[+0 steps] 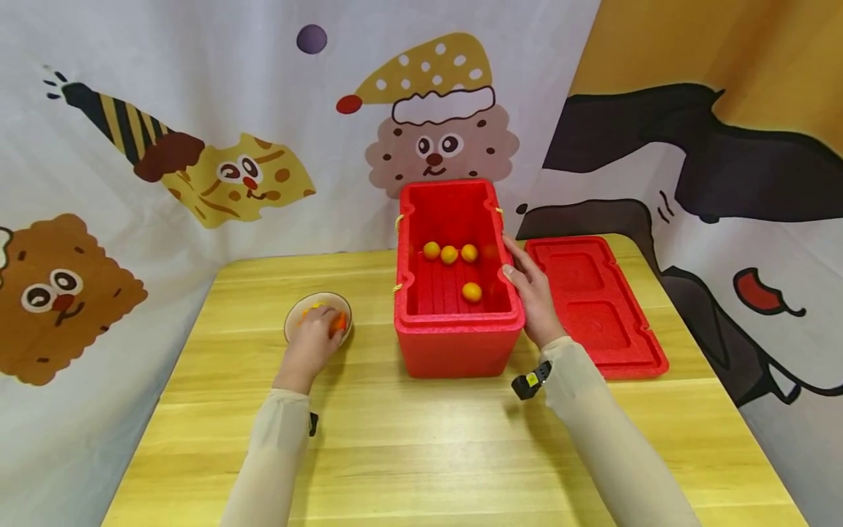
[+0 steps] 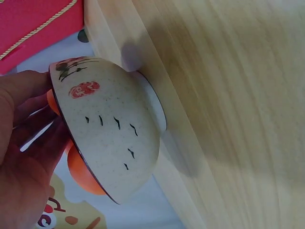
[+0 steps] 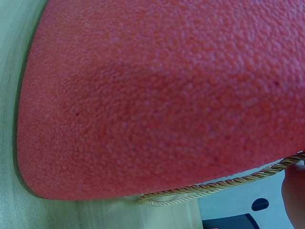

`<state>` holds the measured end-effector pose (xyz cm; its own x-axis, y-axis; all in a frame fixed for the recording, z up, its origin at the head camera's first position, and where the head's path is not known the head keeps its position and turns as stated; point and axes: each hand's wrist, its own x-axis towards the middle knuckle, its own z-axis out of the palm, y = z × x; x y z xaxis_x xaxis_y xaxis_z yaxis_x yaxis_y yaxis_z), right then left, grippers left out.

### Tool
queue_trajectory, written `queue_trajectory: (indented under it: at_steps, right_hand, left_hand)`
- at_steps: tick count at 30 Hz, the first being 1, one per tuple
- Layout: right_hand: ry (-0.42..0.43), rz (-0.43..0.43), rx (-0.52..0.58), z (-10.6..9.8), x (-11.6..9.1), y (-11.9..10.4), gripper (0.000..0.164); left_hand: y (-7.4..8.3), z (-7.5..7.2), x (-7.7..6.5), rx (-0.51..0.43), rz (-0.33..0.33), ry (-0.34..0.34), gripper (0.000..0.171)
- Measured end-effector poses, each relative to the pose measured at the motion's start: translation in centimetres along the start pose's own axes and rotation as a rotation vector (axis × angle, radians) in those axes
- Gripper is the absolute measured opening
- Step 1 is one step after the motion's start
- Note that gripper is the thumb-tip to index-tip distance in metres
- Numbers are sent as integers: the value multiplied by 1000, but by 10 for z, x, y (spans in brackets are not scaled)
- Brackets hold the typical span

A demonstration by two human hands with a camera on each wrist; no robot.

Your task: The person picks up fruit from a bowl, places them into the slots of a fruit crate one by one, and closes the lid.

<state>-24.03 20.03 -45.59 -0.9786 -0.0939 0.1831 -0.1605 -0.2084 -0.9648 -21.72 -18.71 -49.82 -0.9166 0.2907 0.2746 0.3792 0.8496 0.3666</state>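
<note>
My left hand (image 1: 315, 340) reaches into a small bowl (image 2: 109, 129) on the left of the table, its fingers among smooth orange balls (image 2: 83, 172). The fingertips are hidden inside the bowl, so whether they pinch a ball cannot be made out. The bowl is cream with dark strokes and a red mark. My right hand (image 1: 535, 296) holds the right rim of an open red box (image 1: 461, 348), thumb on the rim and fingers along its outer side. Inside the box lie several orange-yellow balls (image 1: 471, 292). The right wrist view is mostly filled by the box wall (image 3: 157, 119).
A red lid (image 1: 596, 307) lies flat on the wooden table (image 1: 408, 454), to the right of the box. Twisted cord (image 3: 238, 179) runs along the box's side. Behind the table hangs a curtain (image 1: 263, 58) with cartoon prints.
</note>
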Motion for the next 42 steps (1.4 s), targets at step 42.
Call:
queue_trajectory:
  at_steps: [42]
  right_hand:
    - [-9, -11, -7, -1, 0, -1, 52]
  left_hand:
    - [-3, -15, 4, -691, -235, 243, 30]
